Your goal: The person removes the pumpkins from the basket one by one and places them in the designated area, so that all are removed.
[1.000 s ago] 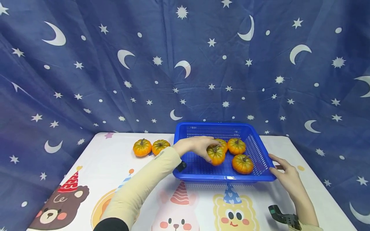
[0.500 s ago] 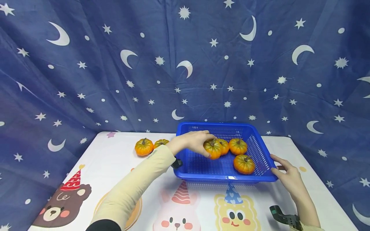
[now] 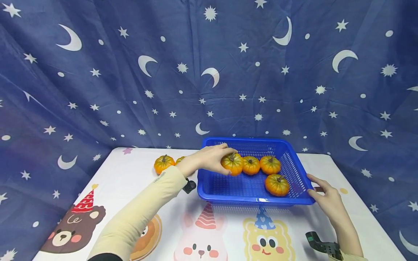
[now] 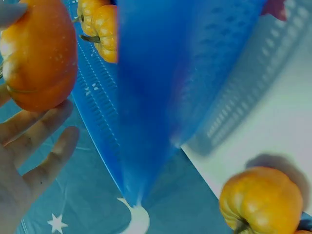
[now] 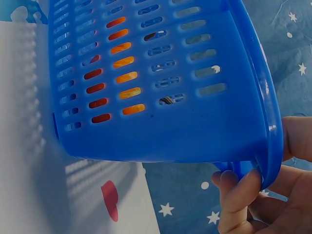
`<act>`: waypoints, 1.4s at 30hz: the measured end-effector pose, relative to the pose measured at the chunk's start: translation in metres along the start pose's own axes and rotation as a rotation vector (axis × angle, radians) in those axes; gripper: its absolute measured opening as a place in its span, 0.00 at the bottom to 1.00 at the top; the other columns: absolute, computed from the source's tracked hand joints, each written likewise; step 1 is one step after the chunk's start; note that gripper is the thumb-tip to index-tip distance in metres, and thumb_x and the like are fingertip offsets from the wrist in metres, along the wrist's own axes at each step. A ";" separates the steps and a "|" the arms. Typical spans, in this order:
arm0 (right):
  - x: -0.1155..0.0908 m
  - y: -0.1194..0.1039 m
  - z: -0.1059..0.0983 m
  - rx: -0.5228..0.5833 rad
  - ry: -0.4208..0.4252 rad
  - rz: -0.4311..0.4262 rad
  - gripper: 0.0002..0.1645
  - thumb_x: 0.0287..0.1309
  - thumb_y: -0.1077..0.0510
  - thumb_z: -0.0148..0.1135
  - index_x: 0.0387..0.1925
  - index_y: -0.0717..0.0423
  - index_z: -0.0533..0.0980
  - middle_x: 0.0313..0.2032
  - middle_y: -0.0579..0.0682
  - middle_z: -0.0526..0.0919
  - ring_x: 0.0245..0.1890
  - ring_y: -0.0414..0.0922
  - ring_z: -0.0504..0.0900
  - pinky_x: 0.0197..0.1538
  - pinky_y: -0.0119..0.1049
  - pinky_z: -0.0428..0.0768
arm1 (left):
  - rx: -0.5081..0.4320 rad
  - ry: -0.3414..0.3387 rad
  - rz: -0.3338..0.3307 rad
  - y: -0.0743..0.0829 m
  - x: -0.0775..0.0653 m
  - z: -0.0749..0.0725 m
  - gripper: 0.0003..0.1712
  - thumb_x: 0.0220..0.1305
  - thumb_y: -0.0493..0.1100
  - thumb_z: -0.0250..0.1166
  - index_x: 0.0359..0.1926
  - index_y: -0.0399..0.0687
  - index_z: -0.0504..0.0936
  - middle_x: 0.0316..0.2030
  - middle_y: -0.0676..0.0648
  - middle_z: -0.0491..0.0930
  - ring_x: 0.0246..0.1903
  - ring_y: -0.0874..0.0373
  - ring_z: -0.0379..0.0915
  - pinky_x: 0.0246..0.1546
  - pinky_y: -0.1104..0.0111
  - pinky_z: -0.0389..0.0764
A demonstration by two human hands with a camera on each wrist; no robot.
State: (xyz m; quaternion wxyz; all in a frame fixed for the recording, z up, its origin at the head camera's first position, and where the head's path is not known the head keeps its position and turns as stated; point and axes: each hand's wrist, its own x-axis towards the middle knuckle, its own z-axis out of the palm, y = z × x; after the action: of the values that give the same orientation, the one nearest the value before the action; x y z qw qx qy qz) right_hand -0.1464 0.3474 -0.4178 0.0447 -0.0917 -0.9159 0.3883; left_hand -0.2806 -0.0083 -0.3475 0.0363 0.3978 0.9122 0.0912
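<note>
A blue plastic basket [image 3: 294, 170] stands on the table toward the back right. My left hand [image 3: 212, 159] grips a small orange pumpkin [image 3: 232, 164] over the basket's back left part; the same pumpkin [image 4: 39, 53] shows in the left wrist view against my fingers [image 4: 34, 151]. Three more pumpkins lie in the basket: two in a row [image 3: 251, 165] [image 3: 270, 164] and one nearer [image 3: 277, 184]. My right hand [image 3: 326, 197] holds the basket's right front rim [image 5: 270, 146], fingers [image 5: 239, 200] curled under it.
Two pumpkins [image 3: 163, 164] [image 3: 179, 159] lie on the table left of the basket; one [image 4: 261, 200] shows in the left wrist view. The tablecloth [image 3: 107, 188] has cartoon animals. A starry blue curtain [image 3: 130, 72] hangs behind.
My left hand has carried the pumpkin up and back-left, from the basket's middle toward its back left corner. The right hand has stayed on the rim.
</note>
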 end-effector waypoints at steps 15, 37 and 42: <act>0.000 -0.002 0.001 0.009 -0.009 0.009 0.33 0.67 0.56 0.50 0.70 0.62 0.59 0.64 0.71 0.63 0.58 0.66 0.66 0.47 0.50 0.74 | -0.066 0.156 -0.074 -0.029 -0.038 0.000 0.43 0.48 0.59 0.69 0.67 0.61 0.68 0.52 0.52 0.72 0.46 0.58 0.73 0.47 0.60 0.77; 0.000 -0.004 0.001 0.009 -0.012 0.002 0.33 0.67 0.56 0.50 0.70 0.63 0.59 0.64 0.71 0.63 0.57 0.65 0.66 0.45 0.47 0.73 | -0.099 0.246 -0.179 -0.056 -0.081 -0.007 0.45 0.47 0.59 0.70 0.67 0.58 0.68 0.51 0.51 0.73 0.49 0.55 0.73 0.49 0.59 0.78; -0.001 -0.003 0.000 0.004 -0.009 0.003 0.33 0.67 0.56 0.49 0.70 0.62 0.58 0.64 0.71 0.63 0.57 0.66 0.66 0.45 0.47 0.74 | -0.093 0.266 -0.196 -0.065 -0.094 -0.008 0.45 0.46 0.58 0.71 0.67 0.57 0.68 0.49 0.51 0.73 0.46 0.55 0.73 0.46 0.60 0.77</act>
State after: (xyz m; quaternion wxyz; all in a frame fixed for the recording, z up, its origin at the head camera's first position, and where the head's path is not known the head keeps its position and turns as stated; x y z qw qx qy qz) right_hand -0.1462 0.3454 -0.4158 0.0404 -0.0913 -0.9152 0.3904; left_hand -0.2642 -0.1215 -0.3529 -0.0579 0.2893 0.9381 0.1813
